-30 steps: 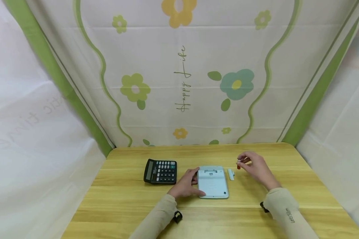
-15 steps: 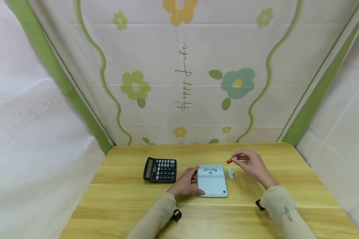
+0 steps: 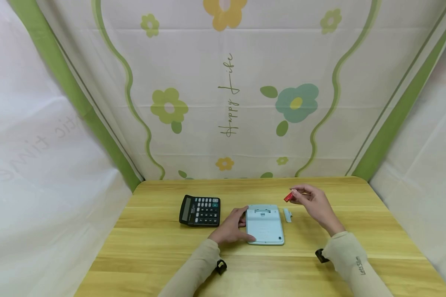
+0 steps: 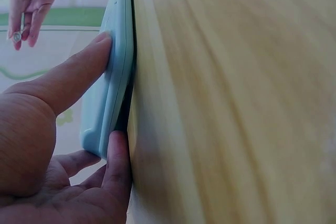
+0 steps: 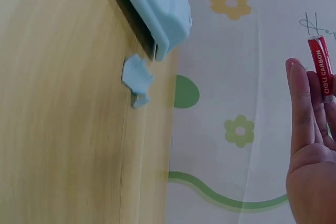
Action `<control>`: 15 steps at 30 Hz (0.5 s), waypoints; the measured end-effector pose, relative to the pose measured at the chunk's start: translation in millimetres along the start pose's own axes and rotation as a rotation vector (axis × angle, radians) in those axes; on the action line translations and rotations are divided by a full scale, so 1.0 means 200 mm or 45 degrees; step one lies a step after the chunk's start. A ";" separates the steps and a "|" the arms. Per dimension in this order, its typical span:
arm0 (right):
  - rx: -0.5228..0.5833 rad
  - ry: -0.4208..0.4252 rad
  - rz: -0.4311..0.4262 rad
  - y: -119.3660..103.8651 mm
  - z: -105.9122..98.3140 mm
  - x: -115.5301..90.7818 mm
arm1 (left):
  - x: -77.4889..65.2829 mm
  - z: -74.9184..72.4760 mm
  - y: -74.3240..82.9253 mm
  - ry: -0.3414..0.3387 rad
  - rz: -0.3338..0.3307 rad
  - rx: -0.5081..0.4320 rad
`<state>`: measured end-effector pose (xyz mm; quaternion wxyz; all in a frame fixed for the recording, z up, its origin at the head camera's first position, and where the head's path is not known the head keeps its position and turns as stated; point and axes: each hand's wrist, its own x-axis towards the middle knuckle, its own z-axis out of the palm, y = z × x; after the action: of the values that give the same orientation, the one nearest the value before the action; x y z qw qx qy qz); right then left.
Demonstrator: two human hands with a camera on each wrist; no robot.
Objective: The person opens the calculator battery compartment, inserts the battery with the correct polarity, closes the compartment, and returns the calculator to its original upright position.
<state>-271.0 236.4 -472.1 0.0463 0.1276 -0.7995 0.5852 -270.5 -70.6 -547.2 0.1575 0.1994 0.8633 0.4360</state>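
Observation:
A light blue calculator (image 3: 264,229) lies back side up on the table, its battery compartment (image 3: 262,211) uncovered at the far end. My left hand (image 3: 228,228) grips its left side; in the left wrist view the thumb (image 4: 97,51) presses on the back and a fingertip (image 4: 118,142) sits at the lower edge. Above the table, right of the calculator, my right hand (image 3: 315,206) pinches a red AAA-looking battery (image 5: 321,66) between thumb and fingers. The small light blue battery cover (image 3: 288,215) lies just right of the calculator, below that hand.
A black calculator (image 3: 200,211) stands left of my left hand, keys up. The wooden table (image 3: 141,251) ends at a flower-printed cloth (image 3: 200,144) behind, with white cloth walls on both sides.
The battery has turned from hanging upright to tilted, its free end pointing down and left, and my right hand has shifted slightly left. My left hand and the light blue calculator stay put.

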 end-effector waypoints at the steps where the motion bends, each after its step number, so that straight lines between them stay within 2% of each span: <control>1: 0.012 -0.011 0.005 0.00 0.00 0.00 | 0.00 0.00 0.00 0.000 -0.003 0.004; 6: -0.004 -0.058 -0.031 0.02 0.02 0.01 | 0.00 0.00 0.00 0.007 -0.020 -0.001; 10: -0.060 -0.034 -0.106 0.04 0.03 0.03 | 0.00 0.00 0.01 0.005 -0.008 -0.029; 15: -0.046 -0.022 -0.160 0.04 0.06 0.04 | 0.00 0.00 0.02 0.003 -0.006 -0.024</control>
<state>-280.3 226.8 -482.1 0.0785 0.1818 -0.8007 0.5654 -269.4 -69.6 -544.2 0.1595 0.1953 0.8598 0.4440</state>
